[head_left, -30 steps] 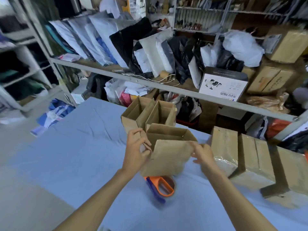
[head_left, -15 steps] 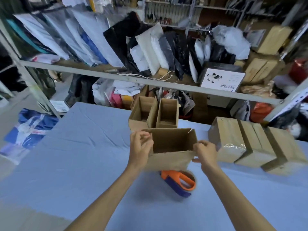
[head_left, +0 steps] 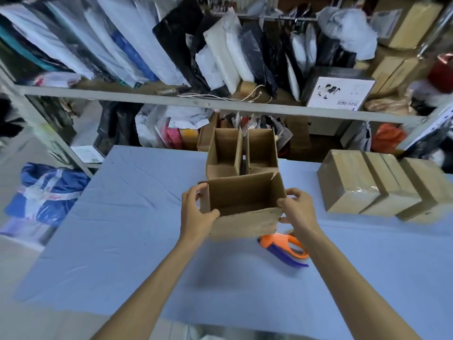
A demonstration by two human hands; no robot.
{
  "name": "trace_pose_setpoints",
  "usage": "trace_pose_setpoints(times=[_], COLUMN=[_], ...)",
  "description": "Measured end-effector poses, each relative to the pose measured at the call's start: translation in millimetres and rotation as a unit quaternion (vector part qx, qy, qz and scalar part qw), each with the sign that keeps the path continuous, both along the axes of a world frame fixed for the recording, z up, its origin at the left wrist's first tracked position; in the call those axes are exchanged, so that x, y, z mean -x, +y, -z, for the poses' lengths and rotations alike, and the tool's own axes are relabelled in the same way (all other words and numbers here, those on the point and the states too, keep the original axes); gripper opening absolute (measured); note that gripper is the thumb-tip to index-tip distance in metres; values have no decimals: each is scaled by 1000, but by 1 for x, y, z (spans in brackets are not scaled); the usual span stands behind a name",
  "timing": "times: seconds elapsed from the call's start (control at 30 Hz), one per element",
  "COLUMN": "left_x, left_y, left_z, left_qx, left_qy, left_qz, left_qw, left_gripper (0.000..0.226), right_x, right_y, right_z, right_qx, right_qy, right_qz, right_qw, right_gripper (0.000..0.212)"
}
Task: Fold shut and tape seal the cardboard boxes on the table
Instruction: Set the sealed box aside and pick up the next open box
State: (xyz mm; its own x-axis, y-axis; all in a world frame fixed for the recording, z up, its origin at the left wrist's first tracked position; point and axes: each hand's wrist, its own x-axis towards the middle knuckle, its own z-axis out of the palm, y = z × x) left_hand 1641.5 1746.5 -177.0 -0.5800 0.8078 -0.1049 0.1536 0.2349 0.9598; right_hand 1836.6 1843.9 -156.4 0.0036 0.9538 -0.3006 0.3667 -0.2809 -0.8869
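Gripping open box by its end walls: left hand, right hand.

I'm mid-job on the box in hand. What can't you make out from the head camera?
Head view:
held box: underside faces away, so its seal is unknown.
tape dispenser: far end hidden behind the held box; tape roll unseen.
two open boxes: floors partly hidden by the held box.
rightmost taped box: blurred near the frame edge.
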Motion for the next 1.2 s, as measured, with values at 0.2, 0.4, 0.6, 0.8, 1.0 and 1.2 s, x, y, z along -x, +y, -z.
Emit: trace_pose_setpoints(times=[0.2,0.4,0.6,0.8,1.0,1.2], left_x=[14,28,25,21,17,15], left_y=[-8,-12,-17,-25,-18,-16], left_z=[5,4,25,35,41,43], left_qx=[10,0,33,32,40,35], left_qy=[-17,-33,-74,-66,-43,-45], left_qz=[-59,-81,-79,-76,-42,11], left_qw=[998,996,994,994,997,998], left_gripper=[64,65,56,54,58,59], right_x=[20,31,33,32,24,11], right_y=[-8,-5,-16,-26,-23,-17], right_z=[11,16,35,44,45,52], right_qx=[6,16,1,-81,-101,-95], right_qy=[-35,-63,-160,-187,-171,-136], right_qz=[-27,-97,-134,-162,-188,-191], right_qw=[999,993,978,966,962,967], right_gripper=[22,21,19,29,37,34])
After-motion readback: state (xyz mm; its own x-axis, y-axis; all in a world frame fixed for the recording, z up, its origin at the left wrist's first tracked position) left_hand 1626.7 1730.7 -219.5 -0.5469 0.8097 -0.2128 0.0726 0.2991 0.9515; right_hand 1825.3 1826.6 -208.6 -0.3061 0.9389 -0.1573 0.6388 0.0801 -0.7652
